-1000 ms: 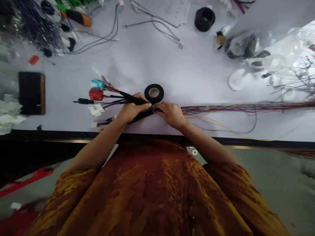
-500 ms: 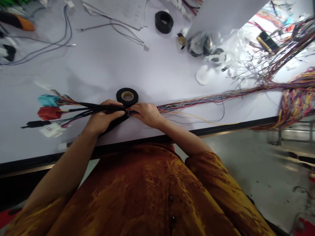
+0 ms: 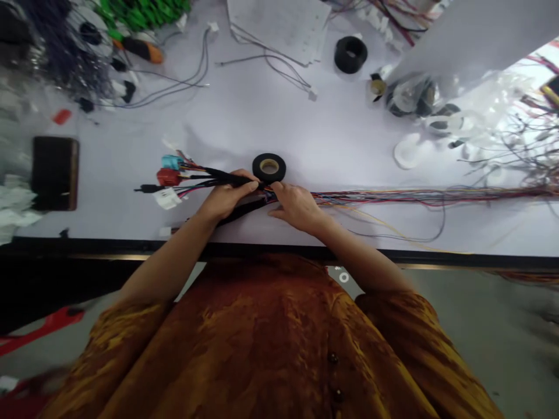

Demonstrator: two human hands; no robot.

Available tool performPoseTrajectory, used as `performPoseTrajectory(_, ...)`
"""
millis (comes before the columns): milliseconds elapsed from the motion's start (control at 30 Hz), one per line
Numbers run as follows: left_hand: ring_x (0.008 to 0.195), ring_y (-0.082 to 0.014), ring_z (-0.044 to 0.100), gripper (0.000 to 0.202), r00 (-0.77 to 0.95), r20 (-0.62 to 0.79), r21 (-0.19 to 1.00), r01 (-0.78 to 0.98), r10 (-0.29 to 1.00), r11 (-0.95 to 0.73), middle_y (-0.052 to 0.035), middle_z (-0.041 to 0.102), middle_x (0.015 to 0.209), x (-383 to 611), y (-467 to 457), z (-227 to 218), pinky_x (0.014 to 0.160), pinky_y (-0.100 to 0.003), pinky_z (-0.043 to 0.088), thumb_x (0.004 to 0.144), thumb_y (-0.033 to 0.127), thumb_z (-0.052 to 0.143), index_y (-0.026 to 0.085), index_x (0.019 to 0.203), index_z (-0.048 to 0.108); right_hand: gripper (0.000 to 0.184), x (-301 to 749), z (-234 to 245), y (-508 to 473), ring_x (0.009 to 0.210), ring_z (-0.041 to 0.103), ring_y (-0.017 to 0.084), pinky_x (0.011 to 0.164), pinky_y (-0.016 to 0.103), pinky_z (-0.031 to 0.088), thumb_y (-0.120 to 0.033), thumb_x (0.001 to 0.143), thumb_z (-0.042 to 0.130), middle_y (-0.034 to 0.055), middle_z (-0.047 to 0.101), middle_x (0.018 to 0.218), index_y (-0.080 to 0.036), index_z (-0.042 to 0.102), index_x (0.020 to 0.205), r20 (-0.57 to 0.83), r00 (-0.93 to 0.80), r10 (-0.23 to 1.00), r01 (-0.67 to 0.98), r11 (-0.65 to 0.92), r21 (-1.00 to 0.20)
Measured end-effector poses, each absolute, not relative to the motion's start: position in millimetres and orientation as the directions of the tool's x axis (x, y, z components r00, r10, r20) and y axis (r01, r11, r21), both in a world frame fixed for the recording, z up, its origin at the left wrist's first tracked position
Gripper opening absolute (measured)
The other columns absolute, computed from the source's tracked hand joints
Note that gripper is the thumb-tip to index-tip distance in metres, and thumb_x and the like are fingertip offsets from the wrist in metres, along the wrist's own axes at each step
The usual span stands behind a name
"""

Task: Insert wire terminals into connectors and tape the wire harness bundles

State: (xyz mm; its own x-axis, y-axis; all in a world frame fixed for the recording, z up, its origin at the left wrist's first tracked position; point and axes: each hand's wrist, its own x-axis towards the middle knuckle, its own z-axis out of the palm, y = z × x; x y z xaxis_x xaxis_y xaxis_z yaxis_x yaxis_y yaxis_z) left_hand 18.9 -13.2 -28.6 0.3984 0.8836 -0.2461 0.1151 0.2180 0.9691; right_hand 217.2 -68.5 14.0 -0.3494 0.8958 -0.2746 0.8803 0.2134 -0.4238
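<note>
My left hand (image 3: 225,198) is closed round the black-taped part of a wire harness (image 3: 213,173), thumb on top. Left of it, the harness branches end in a blue connector (image 3: 172,162), a red connector (image 3: 168,176) and a white connector (image 3: 167,198). My right hand (image 3: 297,205) pinches the harness just right of the taped part, where loose coloured wires (image 3: 371,196) run off to the right. A roll of black tape (image 3: 269,168) lies against the harness between both hands. Another black-taped branch (image 3: 240,214) slants below my left hand.
A second tape roll (image 3: 350,54) lies at the back, near paper sheets (image 3: 279,26) and a thin loose cable (image 3: 271,56). A phone (image 3: 55,173) is at the left. Plastic bags (image 3: 476,99) lie at the right back. The dark table edge (image 3: 301,251) runs before my body.
The view has swung left, so the table's contents sit further right and the phone shows. My right hand's fingers have shifted slightly on the wires; my left hand keeps its grip.
</note>
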Motion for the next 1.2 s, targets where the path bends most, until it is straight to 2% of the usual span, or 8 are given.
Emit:
performPoseTrajectory(400,0.079,-0.0188,0.069,0.025,0.467,-0.235,0.972,0.118,0.853,0.203,-0.002,0.072,0.081,20,-6,-19,0.08,-0.036,0.059,0.07,0.038,0.082,0.021,0.082,0.068,0.021,218,-2,-63,0.088,0.064,0.023,0.067,0.03,0.038,-0.035,0.093,0.057,0.0077,0.072,0.101,-0.019,0.064,0.106,-0.215,-0.284,0.935,0.815,0.117,-0.568)
performPoseTrajectory(600,0.092,-0.0192,0.068,0.019,0.483,-0.126,0.986,0.157,0.866,0.055,-0.0041,0.073,0.094,19,-9,-14,0.088,-0.034,0.054,0.079,0.036,0.076,0.021,0.088,0.069,0.028,250,10,-43,0.084,0.065,0.018,0.072,0.029,0.048,-0.046,0.084,0.068,0.005,0.07,0.093,-0.019,0.066,0.094,-0.366,-0.323,0.873,0.334,-0.257,-0.907)
performPoseTrajectory(700,0.091,-0.0189,0.068,0.019,0.489,-0.108,0.986,0.162,0.866,0.031,-0.0038,0.074,0.094,19,-9,-7,0.087,-0.034,0.053,0.08,0.037,0.074,0.02,0.088,0.069,0.027,248,8,-27,0.077,0.066,0.015,0.066,0.028,0.052,-0.046,0.088,0.062,0.0051,0.07,0.095,-0.021,0.062,0.099,-0.471,-0.191,0.861,-0.021,-0.483,-0.875)
performPoseTrajectory(800,0.089,-0.0184,0.067,0.02,0.475,-0.118,0.979,0.202,0.872,0.022,-0.0035,0.073,0.093,21,-9,2,0.085,-0.033,0.052,0.08,0.038,0.074,0.02,0.086,0.068,0.017,236,1,-11,0.065,0.061,0.012,0.054,0.024,0.048,-0.034,0.086,0.063,0.0036,0.067,0.087,-0.02,0.062,0.095,-0.554,-0.14,0.82,-0.062,-0.566,-0.822)
performPoseTrajectory(867,0.088,-0.0179,0.066,0.018,0.469,-0.138,0.973,0.227,0.872,0.032,-0.0032,0.073,0.092,21,-8,5,0.085,-0.033,0.051,0.081,0.036,0.072,0.019,0.087,0.068,0.013,232,0,-4,0.064,0.058,0.011,0.051,0.022,0.045,-0.026,0.084,0.063,0.0024,0.065,0.083,-0.019,0.063,0.095,-0.48,-0.057,0.875,0.041,-0.479,-0.877)
performPoseTrajectory(967,0.087,-0.0167,0.065,0.017,0.451,-0.159,0.972,0.229,0.878,0.058,-0.0029,0.072,0.092,23,-5,3,0.084,-0.032,0.051,0.081,0.034,0.071,0.019,0.088,0.067,0.025,235,7,-6,0.08,0.062,0.014,0.065,0.025,0.052,-0.019,0.083,0.058,0.0035,0.066,0.093,-0.02,0.064,0.107,-0.134,0.062,0.989,0.278,-0.146,-0.949)
performPoseTrajectory(1067,0.081,-0.0155,0.065,0.018,0.424,-0.169,0.976,0.196,0.89,0.092,-0.0031,0.071,0.086,27,0,-3,0.075,-0.029,0.051,0.079,0.033,0.071,0.018,0.088,0.066,0.04,236,18,-26,0.098,0.063,0.016,0.085,0.031,0.054,-0.015,0.087,0.047,0.0053,0.065,0.107,-0.022,0.059,0.125,0.119,0.067,0.991,0.472,0.074,-0.878)
performPoseTrajectory(1200,0.066,-0.0128,0.061,0.017,0.423,-0.194,0.973,0.198,0.885,0.118,-0.0014,0.066,0.072,32,10,-1,0.063,-0.026,0.048,0.077,0.031,0.071,0.017,0.083,0.064,0.054,218,20,-67,0.11,0.06,0.02,0.096,0.036,0.052,-0.011,0.087,0.043,0.008,0.061,0.118,-0.025,0.052,0.138,0.241,-0.03,0.97,0.604,0.21,-0.769)
